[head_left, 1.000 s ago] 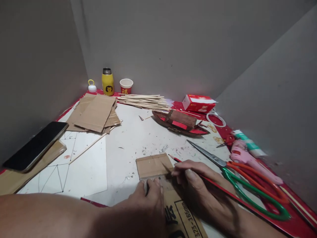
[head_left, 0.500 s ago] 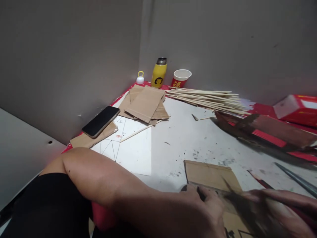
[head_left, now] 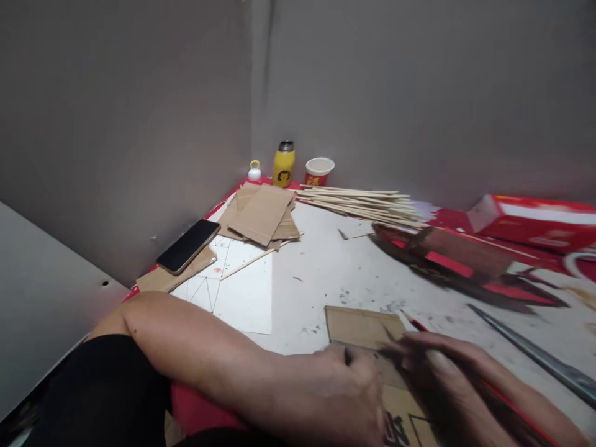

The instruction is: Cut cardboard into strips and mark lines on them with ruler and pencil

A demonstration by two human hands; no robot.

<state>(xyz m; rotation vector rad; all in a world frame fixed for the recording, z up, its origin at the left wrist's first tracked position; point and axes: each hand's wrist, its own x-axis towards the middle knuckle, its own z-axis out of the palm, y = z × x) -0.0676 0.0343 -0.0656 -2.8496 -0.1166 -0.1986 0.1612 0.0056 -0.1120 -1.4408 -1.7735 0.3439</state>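
My left hand [head_left: 342,388] presses on a brown cardboard piece [head_left: 365,326], its fingers bent. A dark strip runs across the cardboard beside the fingers; I cannot tell whether it is a ruler or a shadow. Black print marks the card's near part. Above the card's right side, my right hand [head_left: 470,379] is closed around a red and black pencil [head_left: 416,321], whose sharpened tip points away to the left. Part of the pencil is hidden by the fingers. A long, pointed grey metal tool [head_left: 526,347] lies to the right of that hand.
A brown model boat [head_left: 470,264] lies beyond my right hand, before a red box [head_left: 535,223]. Thin wooden sticks [head_left: 358,202], a paper cup [head_left: 320,171] and a yellow bottle [head_left: 284,164] are at the back. Cardboard sheets [head_left: 263,214], a phone [head_left: 189,245] and a drawn sheet [head_left: 246,304] lie left.
The view has swung right and up, so the objects appear shifted left and lower. My right hand has less blur and shows more clearly around the pencil. My left hand stays on the cardboard.
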